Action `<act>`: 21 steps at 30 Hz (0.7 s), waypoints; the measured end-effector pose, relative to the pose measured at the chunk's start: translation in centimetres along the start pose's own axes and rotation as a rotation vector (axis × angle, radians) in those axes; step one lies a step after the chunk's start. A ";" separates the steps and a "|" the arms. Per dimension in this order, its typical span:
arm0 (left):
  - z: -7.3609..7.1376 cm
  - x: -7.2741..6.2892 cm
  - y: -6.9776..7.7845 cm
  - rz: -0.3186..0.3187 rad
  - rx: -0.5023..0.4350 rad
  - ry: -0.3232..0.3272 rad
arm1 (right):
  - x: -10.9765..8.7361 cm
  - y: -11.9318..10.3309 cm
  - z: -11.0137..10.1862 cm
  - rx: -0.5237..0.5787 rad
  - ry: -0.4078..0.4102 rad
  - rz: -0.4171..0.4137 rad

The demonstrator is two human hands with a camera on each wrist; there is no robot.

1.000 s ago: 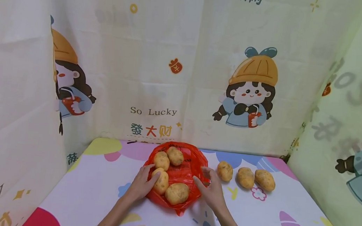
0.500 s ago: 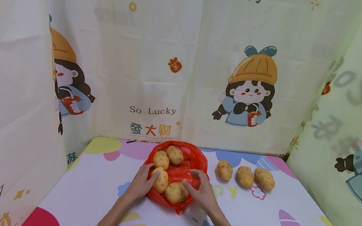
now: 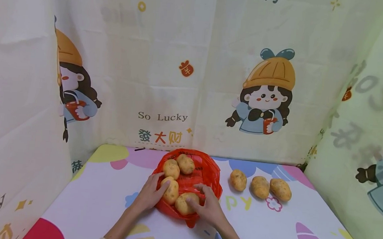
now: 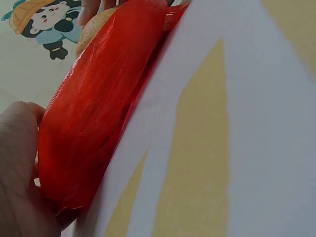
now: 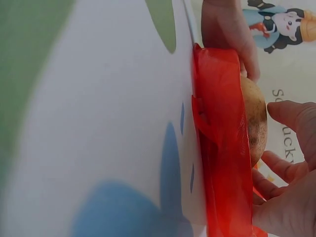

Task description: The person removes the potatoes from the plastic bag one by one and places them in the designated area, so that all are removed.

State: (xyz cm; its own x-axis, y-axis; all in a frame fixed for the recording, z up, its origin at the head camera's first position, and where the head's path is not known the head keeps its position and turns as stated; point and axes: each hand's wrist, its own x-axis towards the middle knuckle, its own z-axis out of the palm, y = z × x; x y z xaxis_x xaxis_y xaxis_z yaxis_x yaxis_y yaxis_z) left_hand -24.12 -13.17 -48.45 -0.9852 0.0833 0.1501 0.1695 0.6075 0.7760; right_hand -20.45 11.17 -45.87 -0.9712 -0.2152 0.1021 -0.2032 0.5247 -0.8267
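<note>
An open red plastic bag (image 3: 204, 168) lies on the table with several potatoes inside it. My left hand (image 3: 149, 193) holds the bag's left rim, its thumb inside against a potato (image 3: 171, 193) and its fingers partly hidden by the bag. In the left wrist view the left hand (image 4: 22, 168) grips the end of the red bag (image 4: 98, 113). My right hand (image 3: 209, 206) is over the bag's near right side, spread at the front potato (image 3: 185, 205). In the right wrist view, thumb and fingers of the right hand (image 5: 291, 197) come close around this potato (image 5: 256, 118); firm contact is unclear.
Three potatoes lie on the table right of the bag: one potato (image 3: 238, 180) nearest it, a middle potato (image 3: 260, 187) and an outer potato (image 3: 280, 189). A patterned cloth covers the table (image 3: 264, 228). Printed fabric walls (image 3: 154, 76) enclose the back and sides.
My right hand has left the bag's right rim and moved left and inward to the front potato. The left hand stays at the left rim, and the potatoes have not visibly moved.
</note>
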 end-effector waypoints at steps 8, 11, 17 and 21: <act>0.0 -0.1 0.1 0.013 0.008 0.005 | -0.2 0.1 0.0 0.000 -0.025 -0.019; 0.0 -0.1 0.0 0.014 0.005 0.007 | -0.2 0.2 0.0 -0.006 -0.045 -0.041; 0.1 -0.1 -0.1 0.013 0.004 0.005 | -0.4 0.2 0.0 -0.020 -0.101 -0.056; 0.1 -0.1 -0.1 0.014 0.005 0.007 | -0.4 0.2 0.0 -0.024 -0.138 -0.060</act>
State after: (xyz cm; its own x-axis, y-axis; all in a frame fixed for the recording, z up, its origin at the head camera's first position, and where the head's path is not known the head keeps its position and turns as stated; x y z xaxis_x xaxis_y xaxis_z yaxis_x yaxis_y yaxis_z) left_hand -24.08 -13.15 -48.60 -0.9825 0.0862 0.1651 0.1831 0.6100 0.7709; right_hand -20.10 11.39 -46.04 -0.9312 -0.3573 0.0723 -0.2649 0.5270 -0.8075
